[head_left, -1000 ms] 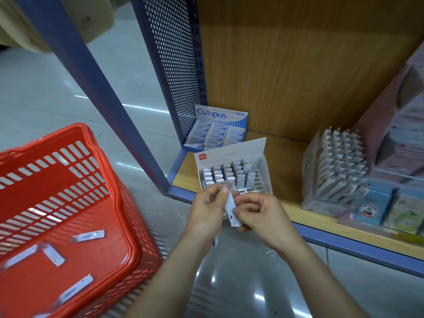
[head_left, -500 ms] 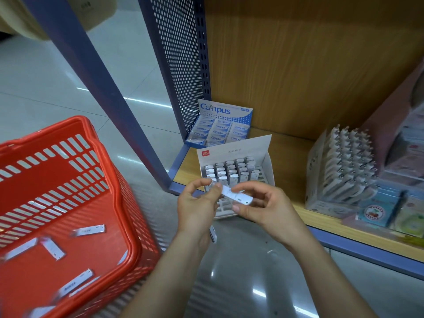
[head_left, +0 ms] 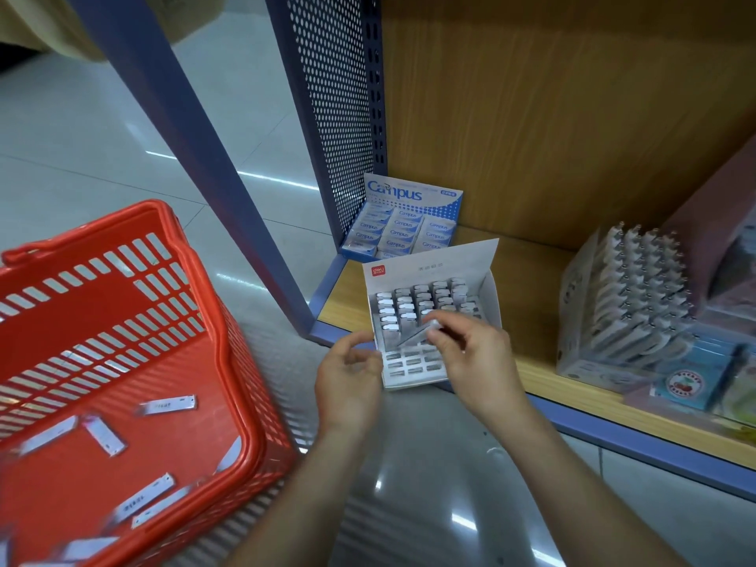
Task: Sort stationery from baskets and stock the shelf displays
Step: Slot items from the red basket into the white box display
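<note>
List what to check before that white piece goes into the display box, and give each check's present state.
1. Grip: the right hand pinches the white piece: ok.
2. Free slots: the front rows of the display box show empty holes: ok.
3. Piece lined up with a slot: it is tilted and blurred: cannot tell.
4. Box steadied: the left hand is at the box's left edge, contact unclear: cannot tell.
5. Next stock: loose pieces lie in the red basket: ok.
</note>
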{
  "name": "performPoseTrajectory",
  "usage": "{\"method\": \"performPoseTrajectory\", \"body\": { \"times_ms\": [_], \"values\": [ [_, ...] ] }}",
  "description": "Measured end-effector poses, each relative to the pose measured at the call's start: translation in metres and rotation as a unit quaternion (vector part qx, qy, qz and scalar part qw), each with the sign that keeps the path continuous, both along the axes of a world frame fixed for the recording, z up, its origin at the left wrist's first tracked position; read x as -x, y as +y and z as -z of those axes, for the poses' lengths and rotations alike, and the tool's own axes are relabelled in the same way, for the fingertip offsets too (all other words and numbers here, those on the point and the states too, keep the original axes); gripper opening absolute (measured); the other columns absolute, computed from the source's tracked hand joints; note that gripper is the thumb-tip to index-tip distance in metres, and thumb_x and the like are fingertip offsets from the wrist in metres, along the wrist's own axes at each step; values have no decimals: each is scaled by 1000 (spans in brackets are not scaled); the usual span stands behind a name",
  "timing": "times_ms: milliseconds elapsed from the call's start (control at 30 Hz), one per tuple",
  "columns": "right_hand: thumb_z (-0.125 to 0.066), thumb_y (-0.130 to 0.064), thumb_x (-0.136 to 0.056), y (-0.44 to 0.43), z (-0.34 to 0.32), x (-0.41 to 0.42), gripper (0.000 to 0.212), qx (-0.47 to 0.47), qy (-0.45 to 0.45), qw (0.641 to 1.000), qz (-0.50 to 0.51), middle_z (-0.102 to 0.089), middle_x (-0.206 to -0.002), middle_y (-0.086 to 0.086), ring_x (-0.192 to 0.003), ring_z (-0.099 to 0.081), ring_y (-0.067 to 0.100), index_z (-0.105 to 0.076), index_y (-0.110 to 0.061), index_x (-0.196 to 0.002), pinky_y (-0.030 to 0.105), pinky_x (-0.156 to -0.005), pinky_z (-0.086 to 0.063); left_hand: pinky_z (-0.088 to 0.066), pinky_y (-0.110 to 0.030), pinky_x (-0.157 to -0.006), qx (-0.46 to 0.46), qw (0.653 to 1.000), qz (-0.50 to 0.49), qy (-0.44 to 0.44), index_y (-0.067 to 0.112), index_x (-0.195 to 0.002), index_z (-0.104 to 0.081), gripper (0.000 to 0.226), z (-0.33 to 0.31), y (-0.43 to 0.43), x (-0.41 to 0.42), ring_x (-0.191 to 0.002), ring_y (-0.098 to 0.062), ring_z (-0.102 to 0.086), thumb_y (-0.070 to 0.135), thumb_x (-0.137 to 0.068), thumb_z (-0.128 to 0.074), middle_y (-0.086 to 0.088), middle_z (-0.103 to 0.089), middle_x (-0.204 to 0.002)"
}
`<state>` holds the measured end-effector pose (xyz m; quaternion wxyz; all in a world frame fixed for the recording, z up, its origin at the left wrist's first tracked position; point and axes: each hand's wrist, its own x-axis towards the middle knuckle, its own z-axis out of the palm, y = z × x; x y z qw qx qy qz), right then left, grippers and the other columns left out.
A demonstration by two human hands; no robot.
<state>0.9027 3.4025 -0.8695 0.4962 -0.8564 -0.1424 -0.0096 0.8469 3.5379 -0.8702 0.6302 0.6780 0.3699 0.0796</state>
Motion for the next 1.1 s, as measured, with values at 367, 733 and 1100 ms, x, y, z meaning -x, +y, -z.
{"method": "performPoseTrajectory", "body": {
  "times_ms": [367, 733, 1100],
  "values": [
    [-68, 11, -72, 13, 21, -7, 46, 142, -190, 964, -120, -71, -98, 7, -85, -67, 27, -71, -11, -112, 35, -74, -57, -54, -38, -90, -51, 996, 64, -34, 36, -100, -69, 30, -1, 17, -11, -84, -15, -69, 9, -89, -63, 0, -74, -90],
    [-61, -9, -86, 19, 16, -6, 20, 83, -165, 978, -94, -71, -86, 1, -76, -66, 21, -68, -17, -104, 37, -66, -57, -53, -22, -73, 8, 998, 45, -51, 20, -82, -76, 7, -8, 19, -12, -72, -3, -67, 12, -82, -76, 7, -74, -75],
    [-67, -13, -82, 25, 19, -3, 13, 79, -141, 980, -112, -72, -81, -3, -73, -65, 13, -72, -15, -93, 28, -67, -54, -47, -12, -55, 37, 997, 53, -42, 1, -86, -71, 11, -13, 17, -15, -55, 1, -61, 6, -79, -78, 0, -67, -65]
  ]
}}
